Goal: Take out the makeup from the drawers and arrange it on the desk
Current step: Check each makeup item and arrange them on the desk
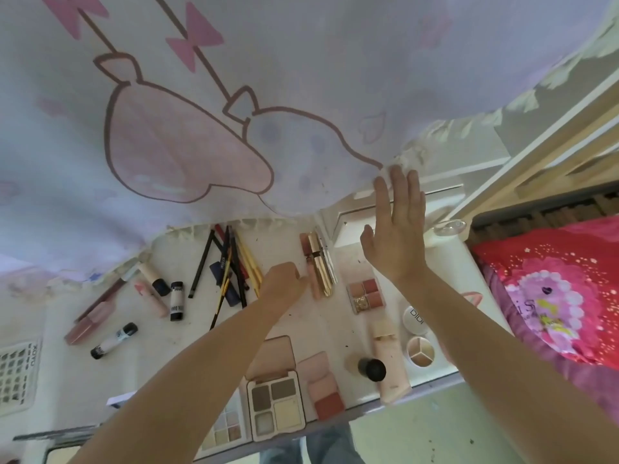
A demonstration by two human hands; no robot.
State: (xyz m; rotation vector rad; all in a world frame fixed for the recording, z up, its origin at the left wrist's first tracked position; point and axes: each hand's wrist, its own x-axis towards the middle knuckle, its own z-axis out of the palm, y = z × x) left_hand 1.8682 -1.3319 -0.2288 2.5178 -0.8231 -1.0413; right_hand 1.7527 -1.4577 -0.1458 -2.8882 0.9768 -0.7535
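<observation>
White desk point(294, 316), marked with small dark specks, carries makeup laid out in groups; a pale curtain point(234, 95) with pink bows and outlined shapes hangs over its far side. Red bedding point(552, 289) lies to the right of the desk.

Left hand point(284, 279): fingers curled, knuckles uppermost, resting on the desk. Its fingertips are hidden from view; they lie against the near end of the lip tubes point(318, 262), but a grip on them cannot be confirmed. Just left of these fingers lies a fan of pencils point(231, 266).

Right hand point(395, 229): raised, fingers straight and close together, thumb apart, holding nothing. The fingertips reach the curtain's lower hem. Beneath the palm sits a white drawer unit point(351, 226). Near the wrist, on the desk, lies a small four-pan palette point(365, 293).

Further items, nearer the person than either hand: a brown-toned palette point(276, 401) with lid open, a pink blush palette point(323, 386) beside it, a black-capped bottle point(370, 368), a cream tube point(390, 360), and two round compacts point(418, 336) at the right edge. Well left of the left fingers lie two black-capped sticks point(176, 301) and several pink tubes point(150, 289).
</observation>
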